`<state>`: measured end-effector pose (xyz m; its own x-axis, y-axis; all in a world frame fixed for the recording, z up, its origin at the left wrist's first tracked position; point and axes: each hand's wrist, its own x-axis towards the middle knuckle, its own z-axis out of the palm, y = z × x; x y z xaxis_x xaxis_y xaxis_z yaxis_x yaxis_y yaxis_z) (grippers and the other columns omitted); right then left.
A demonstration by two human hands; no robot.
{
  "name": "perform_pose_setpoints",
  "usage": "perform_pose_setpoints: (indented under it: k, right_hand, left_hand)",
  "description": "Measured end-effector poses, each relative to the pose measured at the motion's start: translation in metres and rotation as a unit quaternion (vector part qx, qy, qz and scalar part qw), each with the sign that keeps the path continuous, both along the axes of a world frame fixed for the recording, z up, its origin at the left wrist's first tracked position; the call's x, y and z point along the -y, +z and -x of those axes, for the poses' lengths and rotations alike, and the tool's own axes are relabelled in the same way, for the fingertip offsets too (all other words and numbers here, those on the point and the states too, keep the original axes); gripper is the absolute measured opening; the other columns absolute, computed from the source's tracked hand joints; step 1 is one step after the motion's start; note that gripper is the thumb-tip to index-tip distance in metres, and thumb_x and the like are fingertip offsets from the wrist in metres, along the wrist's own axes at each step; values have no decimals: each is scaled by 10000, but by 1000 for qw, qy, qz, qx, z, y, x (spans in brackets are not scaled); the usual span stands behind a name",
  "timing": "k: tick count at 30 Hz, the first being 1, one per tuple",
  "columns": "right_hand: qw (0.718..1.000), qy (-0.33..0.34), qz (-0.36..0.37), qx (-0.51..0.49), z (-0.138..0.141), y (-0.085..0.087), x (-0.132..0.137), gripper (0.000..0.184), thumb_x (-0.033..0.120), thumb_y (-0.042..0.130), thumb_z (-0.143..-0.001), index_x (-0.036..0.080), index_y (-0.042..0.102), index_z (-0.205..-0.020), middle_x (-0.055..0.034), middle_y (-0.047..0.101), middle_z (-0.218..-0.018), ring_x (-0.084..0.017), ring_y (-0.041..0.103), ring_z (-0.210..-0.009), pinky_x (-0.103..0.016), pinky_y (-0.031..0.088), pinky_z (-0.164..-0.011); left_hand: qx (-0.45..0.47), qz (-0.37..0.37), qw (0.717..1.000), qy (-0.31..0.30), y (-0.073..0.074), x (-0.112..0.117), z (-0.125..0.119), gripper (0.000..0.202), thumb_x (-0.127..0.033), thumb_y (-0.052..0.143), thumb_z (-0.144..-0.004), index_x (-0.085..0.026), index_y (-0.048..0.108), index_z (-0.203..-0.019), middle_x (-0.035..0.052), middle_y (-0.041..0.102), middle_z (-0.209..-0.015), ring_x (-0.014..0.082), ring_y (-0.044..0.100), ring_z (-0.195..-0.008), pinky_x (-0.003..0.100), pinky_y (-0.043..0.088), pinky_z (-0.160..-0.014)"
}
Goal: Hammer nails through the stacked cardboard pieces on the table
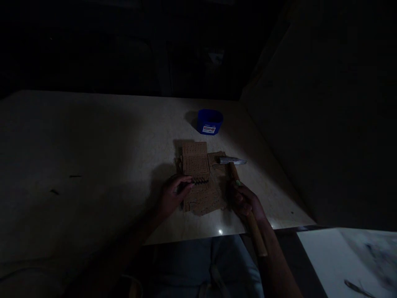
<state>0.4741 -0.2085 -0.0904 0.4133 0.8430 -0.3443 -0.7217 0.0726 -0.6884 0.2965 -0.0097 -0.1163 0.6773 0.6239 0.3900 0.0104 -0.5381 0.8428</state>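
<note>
A stack of brown perforated board pieces [198, 174] lies on the pale table [93, 140] in dim light. My left hand [173, 194] is closed in a pinch at the left edge of the pieces, holding something small and dark that I cannot make out. My right hand [246, 200] is wrapped round the wooden handle of a hammer [231, 160]. The hammer's metal head rests over the right side of the boards, and the handle's end sticks out past my wrist.
A blue round tub [210, 121] with a label stands behind the boards. A white sheet [341, 256] with a thin metal tool [356, 287] lies at the lower right. The table's near edge runs just before my lap. The surroundings are dark.
</note>
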Motion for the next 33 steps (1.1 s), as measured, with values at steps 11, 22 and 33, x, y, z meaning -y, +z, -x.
perform_pose_setpoints:
  k: [11, 22, 33]
  right_hand:
    - [979, -69, 121, 147, 41, 35, 16, 354, 469, 737, -837, 231, 539, -1010, 116, 511, -476, -19, 237, -256, -118, 271, -244]
    - [919, 17, 216, 331, 103, 89, 38, 438, 602, 585, -904, 202, 637, -1074, 37, 486, -602, -97, 396, -459, -195, 282, -374]
    - [872, 45, 282, 398, 115, 70, 30, 515, 652, 479, -939, 213, 635, -1157, 12, 539, -679, -133, 447, -534, -226, 345, -451]
  left_hand:
    - [23, -26, 999, 3, -6, 1, -3, 90, -255, 706, -871, -223, 722, -954, 39, 771, -928, 167, 729, -851, 301, 594, -810]
    - [4, -39, 999, 0, -1, 0, -3, 134, -175, 710, -837, -239, 744, -950, 30, 772, -927, 180, 732, -863, 295, 597, -799]
    - [13, 82, 996, -7, -7, 2, -6, 211, -151, 714, -796, -215, 701, -996, 33, 786, -944, 180, 751, -870, 304, 614, -811]
